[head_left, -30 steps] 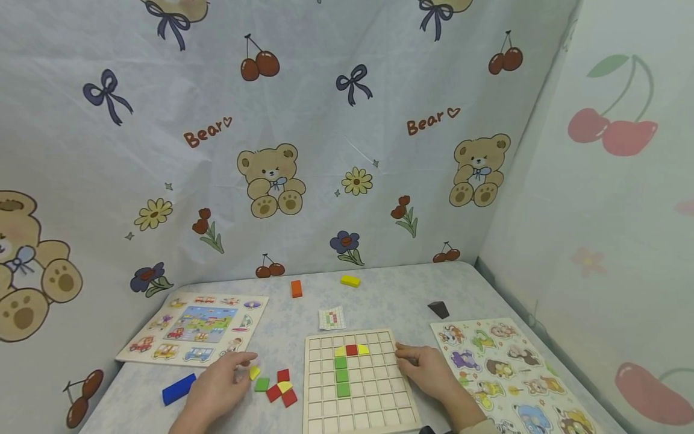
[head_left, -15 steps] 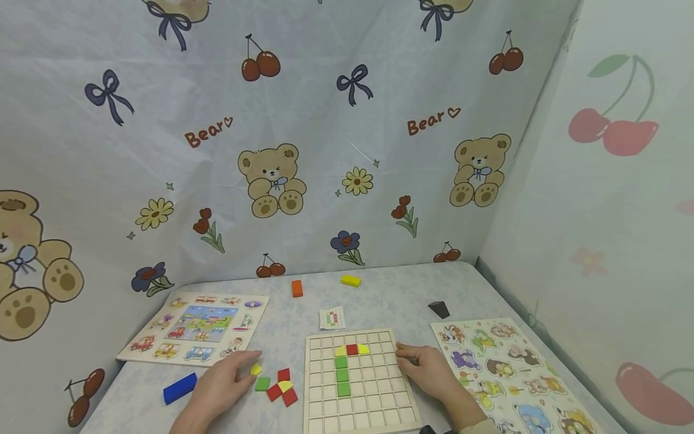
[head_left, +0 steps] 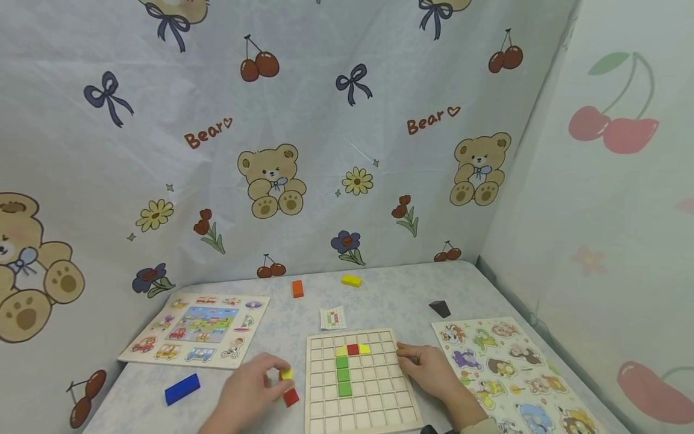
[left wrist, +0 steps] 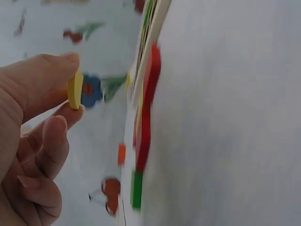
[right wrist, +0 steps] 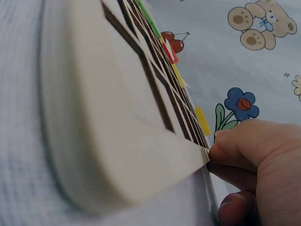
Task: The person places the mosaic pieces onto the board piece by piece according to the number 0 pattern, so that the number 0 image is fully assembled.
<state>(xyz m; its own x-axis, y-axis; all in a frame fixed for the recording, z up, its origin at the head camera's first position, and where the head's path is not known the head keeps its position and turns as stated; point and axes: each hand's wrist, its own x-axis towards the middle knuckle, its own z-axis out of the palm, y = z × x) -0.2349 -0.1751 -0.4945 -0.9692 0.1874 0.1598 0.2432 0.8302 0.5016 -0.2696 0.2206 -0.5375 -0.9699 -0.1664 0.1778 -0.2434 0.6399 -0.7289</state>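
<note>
My left hand [head_left: 246,395] pinches a small yellow tile [left wrist: 75,90] between thumb and forefinger, lifted just off the table [head_left: 406,295] beside the left edge of the grid board [head_left: 359,380]. I judge the tile to be very light, a thin, stiff, flat piece of painted wood with smooth faces, so the edges are the place to grip it; squeezed on the flats it could slip or twist. A red tile [head_left: 290,396] lies on the cloth just below my fingers. My right hand [head_left: 431,369] grips the board's right edge, fingers curled against the rim, steadying it. The board is pale bare wood, rigid, cut into square cells, with green, red and yellow tiles already seated. A blue block [head_left: 181,388] lies further left.
</note>
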